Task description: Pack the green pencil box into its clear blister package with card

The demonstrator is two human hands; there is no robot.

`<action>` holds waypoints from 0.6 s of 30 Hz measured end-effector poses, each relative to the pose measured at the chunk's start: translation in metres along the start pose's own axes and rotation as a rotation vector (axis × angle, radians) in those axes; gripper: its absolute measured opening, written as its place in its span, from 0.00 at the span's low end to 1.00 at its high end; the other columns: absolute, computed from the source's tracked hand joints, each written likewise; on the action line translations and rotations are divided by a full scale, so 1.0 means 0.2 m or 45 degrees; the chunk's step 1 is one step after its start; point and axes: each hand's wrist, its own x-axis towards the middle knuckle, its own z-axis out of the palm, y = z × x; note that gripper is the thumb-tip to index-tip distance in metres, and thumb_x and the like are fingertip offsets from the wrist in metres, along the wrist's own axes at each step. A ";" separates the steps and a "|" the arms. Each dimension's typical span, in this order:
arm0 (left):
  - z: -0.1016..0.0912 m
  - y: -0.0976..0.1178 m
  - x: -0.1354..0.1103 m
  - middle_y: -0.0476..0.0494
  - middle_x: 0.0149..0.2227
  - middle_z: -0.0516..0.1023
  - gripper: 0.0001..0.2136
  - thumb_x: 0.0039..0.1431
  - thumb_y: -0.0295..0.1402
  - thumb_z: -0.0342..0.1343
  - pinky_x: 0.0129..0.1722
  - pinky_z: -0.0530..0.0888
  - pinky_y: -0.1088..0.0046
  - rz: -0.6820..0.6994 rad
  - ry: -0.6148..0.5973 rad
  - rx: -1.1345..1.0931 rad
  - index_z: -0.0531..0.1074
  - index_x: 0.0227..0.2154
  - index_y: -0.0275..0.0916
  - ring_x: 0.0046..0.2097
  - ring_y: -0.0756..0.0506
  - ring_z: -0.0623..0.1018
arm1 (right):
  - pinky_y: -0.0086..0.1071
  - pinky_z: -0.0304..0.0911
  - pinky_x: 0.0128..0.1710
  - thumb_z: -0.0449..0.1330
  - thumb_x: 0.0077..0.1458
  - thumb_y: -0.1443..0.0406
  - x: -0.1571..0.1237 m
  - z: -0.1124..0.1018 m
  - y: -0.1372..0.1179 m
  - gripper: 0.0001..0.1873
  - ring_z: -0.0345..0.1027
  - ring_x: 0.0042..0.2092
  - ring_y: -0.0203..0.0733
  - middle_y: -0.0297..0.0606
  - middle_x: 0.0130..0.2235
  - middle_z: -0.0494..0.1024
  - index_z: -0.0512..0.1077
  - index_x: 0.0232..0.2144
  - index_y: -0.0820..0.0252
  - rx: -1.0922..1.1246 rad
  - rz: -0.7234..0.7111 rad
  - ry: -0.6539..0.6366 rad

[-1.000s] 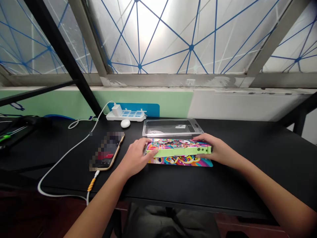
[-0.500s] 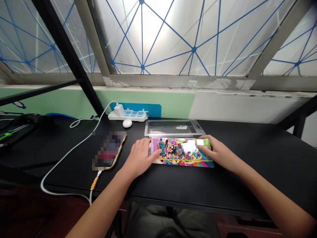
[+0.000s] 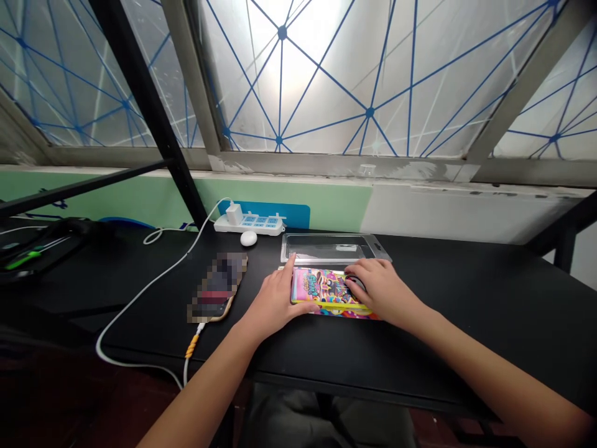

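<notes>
A flat, brightly printed pencil case [image 3: 321, 285] lies on the desk, with cartoon figures on its lid and a yellow front edge. Under it, a colourful printed sheet [image 3: 345, 315] sticks out at the front. My left hand [image 3: 277, 302] grips the case's left end, thumb along the front edge and fingers at the back. Over the right part lies my right hand [image 3: 387, 289], its thumb and fingers closed around a dark round part [image 3: 356, 281] on top. That hand hides the case's right end. Just behind rests a clear plastic package shell [image 3: 321, 247].
To the left a phone [image 3: 219, 286] is plugged into a white cable [image 3: 135, 298] that loops over the desk edge. Behind it are a small white rounded case [image 3: 249, 238] and a power strip [image 3: 261, 224]. A dark bag-like item [image 3: 60, 242] is at far left.
My right hand has slid left from the case's right end onto its lid. My left thumb has moved from the lid to the front edge. The camera view has shifted slightly.
</notes>
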 end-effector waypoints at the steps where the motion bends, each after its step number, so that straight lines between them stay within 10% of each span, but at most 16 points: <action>1: 0.00 0.00 0.00 0.31 0.60 0.68 0.53 0.52 0.55 0.64 0.58 0.63 0.54 0.003 0.012 -0.019 0.38 0.71 0.44 0.61 0.31 0.68 | 0.47 0.60 0.47 0.49 0.67 0.59 0.03 0.02 -0.03 0.14 0.69 0.43 0.50 0.44 0.41 0.77 0.73 0.42 0.56 -0.008 -0.006 0.000; 14: -0.03 0.00 0.00 0.32 0.55 0.75 0.53 0.54 0.55 0.62 0.51 0.70 0.59 0.002 -0.018 -0.047 0.35 0.72 0.40 0.54 0.32 0.75 | 0.44 0.63 0.42 0.48 0.67 0.62 0.14 0.07 -0.11 0.12 0.63 0.42 0.53 0.48 0.38 0.69 0.69 0.35 0.59 -0.067 0.057 0.233; 18: -0.05 -0.01 0.00 0.34 0.58 0.74 0.41 0.63 0.60 0.44 0.55 0.69 0.57 0.010 -0.034 -0.167 0.45 0.71 0.41 0.58 0.33 0.73 | 0.45 0.62 0.42 0.49 0.67 0.61 0.13 0.06 -0.13 0.11 0.63 0.42 0.53 0.48 0.39 0.71 0.69 0.36 0.58 -0.120 0.069 0.427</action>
